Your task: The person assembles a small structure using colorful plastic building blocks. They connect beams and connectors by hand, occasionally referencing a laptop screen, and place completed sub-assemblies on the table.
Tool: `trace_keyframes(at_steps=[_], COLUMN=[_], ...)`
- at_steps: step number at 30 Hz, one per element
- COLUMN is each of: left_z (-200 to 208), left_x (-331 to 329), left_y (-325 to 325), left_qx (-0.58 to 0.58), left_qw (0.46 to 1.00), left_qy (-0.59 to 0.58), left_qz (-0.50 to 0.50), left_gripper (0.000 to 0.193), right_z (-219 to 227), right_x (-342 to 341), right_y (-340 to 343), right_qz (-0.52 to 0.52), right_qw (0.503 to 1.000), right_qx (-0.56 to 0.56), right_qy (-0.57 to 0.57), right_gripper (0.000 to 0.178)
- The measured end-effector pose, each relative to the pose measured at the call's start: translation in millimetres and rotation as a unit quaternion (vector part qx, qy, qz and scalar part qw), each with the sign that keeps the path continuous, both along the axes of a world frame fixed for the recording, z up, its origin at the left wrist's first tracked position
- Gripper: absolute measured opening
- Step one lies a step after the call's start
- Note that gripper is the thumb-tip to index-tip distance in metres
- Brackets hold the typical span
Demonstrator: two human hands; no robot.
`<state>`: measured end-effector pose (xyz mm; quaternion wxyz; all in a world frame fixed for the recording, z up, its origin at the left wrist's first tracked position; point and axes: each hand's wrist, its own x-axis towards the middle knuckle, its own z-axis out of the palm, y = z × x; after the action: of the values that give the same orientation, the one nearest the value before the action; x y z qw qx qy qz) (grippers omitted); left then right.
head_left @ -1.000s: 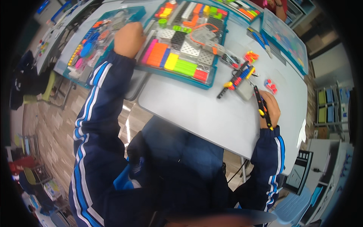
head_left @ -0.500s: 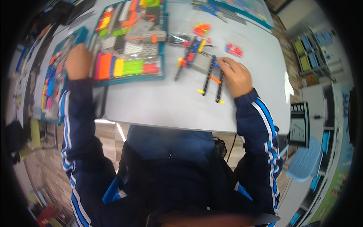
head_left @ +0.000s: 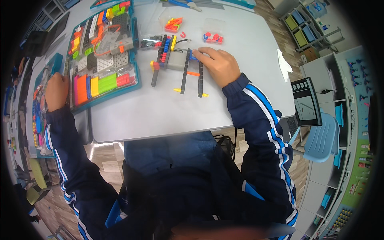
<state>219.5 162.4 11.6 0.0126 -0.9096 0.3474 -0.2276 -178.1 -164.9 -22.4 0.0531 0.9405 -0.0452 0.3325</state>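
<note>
My right hand lies on the grey table with its fingers on a small brick model made of black beams, a grey block and blue and red pieces. Two long black beams with yellow and orange pins run out from under the fingertips. My left hand is curled in a fist at the left edge of a teal parts tray full of coloured bricks. What the fist holds, if anything, is hidden.
A second teal tray with parts lies left of my left hand. Small clear boxes with red and orange pieces stand beyond the model. A white tissue lies at the table's right edge. A blue chair and shelves stand to the right.
The view has swung, so the table now sits more centred. My right hand has slid left onto the model and its black beams. My left hand stays at the tray's left edge.
</note>
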Motion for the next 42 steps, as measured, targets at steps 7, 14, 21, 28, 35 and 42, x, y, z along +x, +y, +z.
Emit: trace_keyframes(at_steps=[7,14,21,28,35,42], left_z=[17,51,48,28,9,9], left_x=[-38,-124,-179,-202,-192,-190], left_y=[-18,-78,-159,-180,-176,-178], left_qx=[-0.061,-0.369,-0.452,-0.365,-0.373,-0.507], left_qw=[0.995,0.897,0.611,0.529,0.439,0.351], left_qy=[-0.07,0.157,0.585,0.687,0.745,0.738], left_qz=[0.039,-0.189,-0.282,-0.338,-0.337,-0.276], left_gripper=[0.024,0.028,0.028,0.044,0.038,0.036], right_z=[0,16,74,54,36,34], right_x=[0,3,24,56,59,66], right_y=[-2,-7,-44,-42,-59,-63], right_qz=[0.017,0.038,-0.02,-0.003,-0.049,-0.046], right_qw=[1.0,0.999,0.998,0.97,0.978,0.979], right_qx=[0.014,0.016,0.012,0.195,0.126,0.141], right_qy=[-0.004,0.017,-0.057,-0.145,-0.162,-0.137], right_gripper=[0.039,0.034,0.019,0.011,0.012,0.014])
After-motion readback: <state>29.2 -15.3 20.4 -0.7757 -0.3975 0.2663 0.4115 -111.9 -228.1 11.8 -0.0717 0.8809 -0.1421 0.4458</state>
